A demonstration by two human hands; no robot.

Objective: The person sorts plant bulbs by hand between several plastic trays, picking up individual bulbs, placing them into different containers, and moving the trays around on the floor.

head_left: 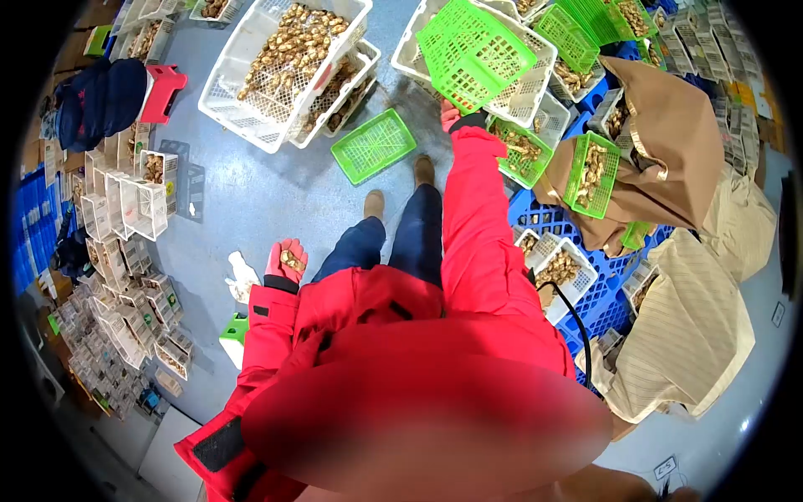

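Note:
I wear a red jacket. My right hand [452,115] is stretched forward and grips the lower edge of a tilted green plastic basket [473,52], held up over white crates of brown mushrooms [535,84]. My left hand [287,258], in a pink glove, is raised palm up near my left side and holds a few small brown mushrooms [292,260]. Another green basket [373,145] lies on the grey floor just ahead of my feet.
Large white crates of mushrooms [288,58] stand ahead on the left. A person in a tan coat [669,142] bends over green baskets on a blue pallet [602,293] at right. Stacks of small white crates [125,276] line the left. A red stool [163,90] stands far left.

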